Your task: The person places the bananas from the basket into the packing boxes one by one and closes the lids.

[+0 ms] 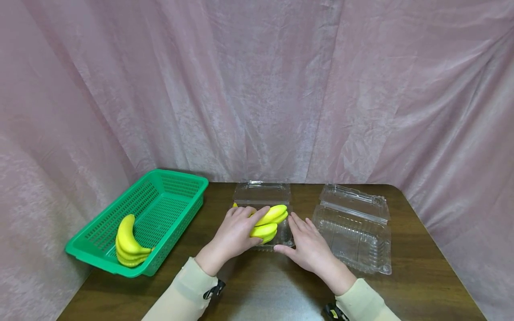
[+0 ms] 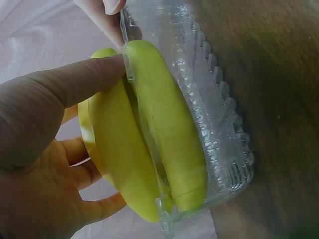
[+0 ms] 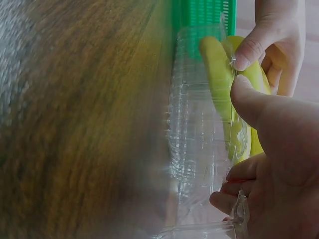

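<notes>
While the thumb of the bare left hand (image 1: 236, 232) lies along one side of a bunch of curved, smooth yellow bananas (image 1: 271, 216), its fingers curl round the opposite side, so the fruit is clamped between them. Just below those fingers, the bunch sits partly inside a hinged, clear plastic clamshell container (image 1: 284, 233): the left wrist view shows one banana behind the transparent wall and another beside it, against the thumb. The container's flipped-back clear lid (image 1: 262, 194) is beyond the left fingertips.

Across the bunch from the left fingers is the bare right hand (image 1: 308, 246), its thumb spread apart from its fairly straight fingers, at the container's right end. Its fingertips are close to the banana tips; whether they touch the fruit cannot be told.

To the right of the right fingers lies a second open, clear plastic clamshell container (image 1: 357, 240). Well to the left of the left fingers, a green, rectangular plastic basket with perforated walls (image 1: 172, 205) holds another bunch of yellow bananas (image 1: 127, 238) at its near end. Beneath both hands is a dark brown, wood-grained table (image 1: 257, 285); past the fingertips hangs a pink, velvety cloth curtain (image 1: 257, 89).
</notes>
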`<state>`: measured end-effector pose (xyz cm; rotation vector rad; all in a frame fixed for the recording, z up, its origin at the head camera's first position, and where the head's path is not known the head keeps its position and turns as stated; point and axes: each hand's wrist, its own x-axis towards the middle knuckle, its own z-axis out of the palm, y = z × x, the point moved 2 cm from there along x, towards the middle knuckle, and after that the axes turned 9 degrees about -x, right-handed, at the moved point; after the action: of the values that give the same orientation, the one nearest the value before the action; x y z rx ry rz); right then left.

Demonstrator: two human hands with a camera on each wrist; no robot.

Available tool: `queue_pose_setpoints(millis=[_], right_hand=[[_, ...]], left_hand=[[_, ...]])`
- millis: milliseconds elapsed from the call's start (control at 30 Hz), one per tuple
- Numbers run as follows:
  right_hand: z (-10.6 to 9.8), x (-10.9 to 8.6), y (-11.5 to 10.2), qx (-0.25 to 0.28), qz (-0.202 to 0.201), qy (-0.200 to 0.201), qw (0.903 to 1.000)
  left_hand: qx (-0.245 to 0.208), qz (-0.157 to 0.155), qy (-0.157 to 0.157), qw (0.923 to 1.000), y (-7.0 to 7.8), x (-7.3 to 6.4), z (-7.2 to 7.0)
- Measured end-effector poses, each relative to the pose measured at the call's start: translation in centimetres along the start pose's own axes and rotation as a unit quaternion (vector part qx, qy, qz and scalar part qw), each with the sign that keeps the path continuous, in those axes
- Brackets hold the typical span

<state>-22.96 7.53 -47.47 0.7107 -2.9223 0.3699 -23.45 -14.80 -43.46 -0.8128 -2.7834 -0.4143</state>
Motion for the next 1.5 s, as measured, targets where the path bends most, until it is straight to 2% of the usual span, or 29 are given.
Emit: queue_pose_setpoints(millis=[800, 1233, 1500], right_hand=[[0.0, 0.0, -0.1, 0.004, 0.002, 0.008, 1.0], [0.0, 0.0, -0.1, -0.002, 0.0, 0.015, 0.9999], [0.0, -0.1, -0.1, -0.003, 0.0, 0.014, 0.9999]], left_hand=[[-0.04, -0.012, -0.046, 0.9981, -0.9, 0.5, 1.5], [-0.078, -0.017, -0.044, 0.9958, -1.1, 0.9, 2.7], [-0.076, -0.027, -0.043, 0.9959, -0.8, 0.8, 3.0]])
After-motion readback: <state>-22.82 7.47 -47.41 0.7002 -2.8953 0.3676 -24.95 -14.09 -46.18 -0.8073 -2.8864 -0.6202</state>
